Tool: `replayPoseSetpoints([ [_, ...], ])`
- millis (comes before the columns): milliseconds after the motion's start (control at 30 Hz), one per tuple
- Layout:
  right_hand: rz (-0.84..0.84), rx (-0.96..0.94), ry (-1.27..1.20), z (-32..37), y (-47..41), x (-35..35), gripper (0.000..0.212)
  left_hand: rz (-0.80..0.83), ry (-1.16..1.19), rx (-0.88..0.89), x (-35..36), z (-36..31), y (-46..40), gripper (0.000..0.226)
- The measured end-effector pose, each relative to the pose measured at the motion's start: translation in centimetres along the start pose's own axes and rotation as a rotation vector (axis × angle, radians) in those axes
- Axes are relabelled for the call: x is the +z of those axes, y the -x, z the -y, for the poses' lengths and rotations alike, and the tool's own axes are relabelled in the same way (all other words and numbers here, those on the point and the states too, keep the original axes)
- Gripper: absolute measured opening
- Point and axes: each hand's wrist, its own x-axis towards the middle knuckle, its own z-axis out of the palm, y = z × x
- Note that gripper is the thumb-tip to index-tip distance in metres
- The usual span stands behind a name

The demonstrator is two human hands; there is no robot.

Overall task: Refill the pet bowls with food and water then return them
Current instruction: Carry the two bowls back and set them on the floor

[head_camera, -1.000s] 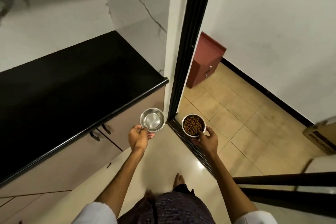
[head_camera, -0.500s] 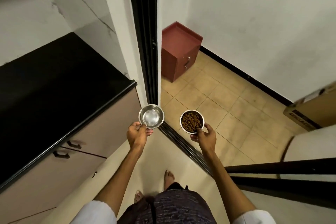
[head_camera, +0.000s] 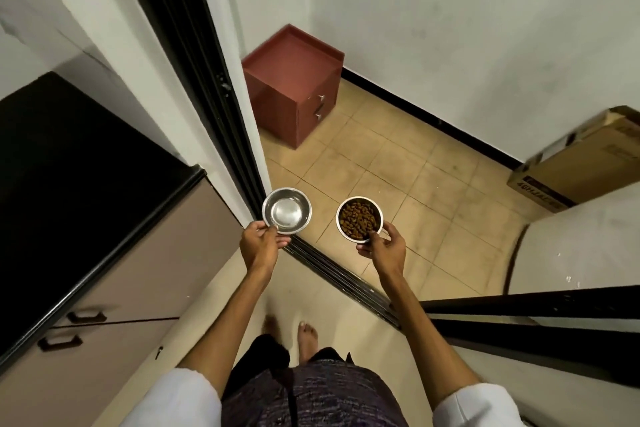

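I count two steel bowls [head_camera: 286, 211] in my two hands [head_camera: 260, 248], one red cabinet [head_camera: 292, 85], one cardboard box [head_camera: 581, 163], and two drawer handles [head_camera: 86, 316].

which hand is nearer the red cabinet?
Left. The left hand sits below the red cabinet, by the door frame; the right hand is farther off to its lower right.

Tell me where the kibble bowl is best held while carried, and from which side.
By its near rim. The kibble bowl is level and full nearly to the top, so a pinch at the edge from the carrier's side, as the right hand has it, keeps the fingers mostly clear of the food. A tilted grip would probably spill it.
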Motion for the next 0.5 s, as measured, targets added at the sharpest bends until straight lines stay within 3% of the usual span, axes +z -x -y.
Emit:
replayPoseSetpoints([
  [500, -0.228, 0.086, -0.074, 0.1, -3.9, -1.1, 0.044, 0.199, -0.131, 0.018, 7.8, -2.8, -5.5, 0.006],
])
